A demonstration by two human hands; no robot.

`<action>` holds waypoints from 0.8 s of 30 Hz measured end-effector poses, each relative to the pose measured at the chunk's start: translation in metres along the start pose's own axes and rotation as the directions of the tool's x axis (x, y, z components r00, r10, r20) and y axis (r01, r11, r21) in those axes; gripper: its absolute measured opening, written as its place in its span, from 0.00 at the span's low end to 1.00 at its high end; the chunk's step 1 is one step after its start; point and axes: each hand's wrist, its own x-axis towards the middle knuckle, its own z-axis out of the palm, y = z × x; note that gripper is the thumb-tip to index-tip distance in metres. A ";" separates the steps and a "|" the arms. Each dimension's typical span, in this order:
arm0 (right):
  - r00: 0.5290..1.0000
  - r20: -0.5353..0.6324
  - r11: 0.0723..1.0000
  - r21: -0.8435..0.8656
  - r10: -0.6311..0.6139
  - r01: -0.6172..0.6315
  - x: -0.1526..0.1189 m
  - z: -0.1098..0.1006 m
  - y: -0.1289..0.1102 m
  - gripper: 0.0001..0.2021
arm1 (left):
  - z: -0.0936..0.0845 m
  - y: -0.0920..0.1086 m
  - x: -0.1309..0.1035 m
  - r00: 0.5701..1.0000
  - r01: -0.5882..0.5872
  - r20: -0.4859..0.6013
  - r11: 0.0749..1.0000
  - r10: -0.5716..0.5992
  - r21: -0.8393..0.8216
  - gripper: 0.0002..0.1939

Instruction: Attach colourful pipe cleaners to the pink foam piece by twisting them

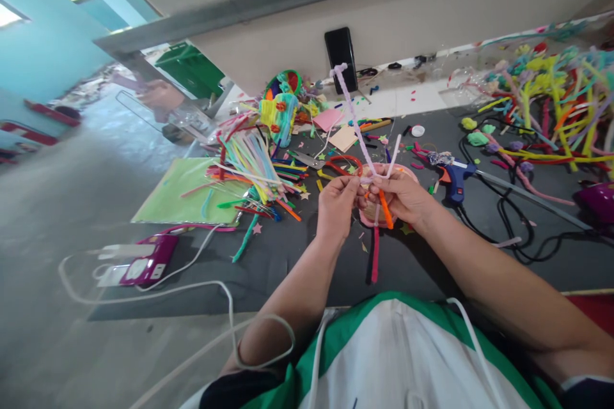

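In front of my chest, my left hand [338, 206] and my right hand [401, 195] meet with fingertips closed on a lilac pipe cleaner [355, 118]. A twisted length of it rises up and left to a curled tip. One pale straight end [394, 154] sticks up beside my right hand. Beneath both hands lies a round pink-rimmed object [405, 172], largely covered by them. An orange pipe cleaner [385, 209] shows under my right fingers, and a red pipe cleaner [375, 255] points toward me below. Exactly where each fingertip grips is hard to see.
Red-handled scissors [348, 165] lie just beyond my left hand. Pipe cleaner bundles [254, 163] are heaped at left, more [556, 102] at far right. A blue glue gun [458, 180] with black cable lies right. A phone [341, 57] leans at the back; a purple power strip [156, 259] sits left.
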 end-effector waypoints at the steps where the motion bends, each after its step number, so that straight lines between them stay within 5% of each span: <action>1: 1.000 -0.020 1.000 -0.002 -0.004 0.004 0.001 0.000 0.001 0.15 | 0.000 0.000 0.000 1.000 0.001 0.001 1.000 -0.001 -0.002 0.14; 7: 0.988 -0.152 0.999 -0.002 0.040 -0.041 0.001 0.005 0.003 0.16 | 0.000 0.001 -0.002 1.000 0.008 -0.001 1.000 -0.008 0.021 0.15; 16: 0.993 -0.110 0.994 -0.104 -0.036 0.025 -0.002 0.008 0.001 0.15 | -0.002 0.001 -0.003 0.998 -0.059 0.005 0.987 0.059 0.150 0.13; 24: 0.971 -0.216 0.985 -0.157 -0.107 0.073 -0.001 0.012 0.004 0.09 | 0.000 -0.001 -0.002 0.998 -0.053 0.027 0.988 0.050 0.144 0.13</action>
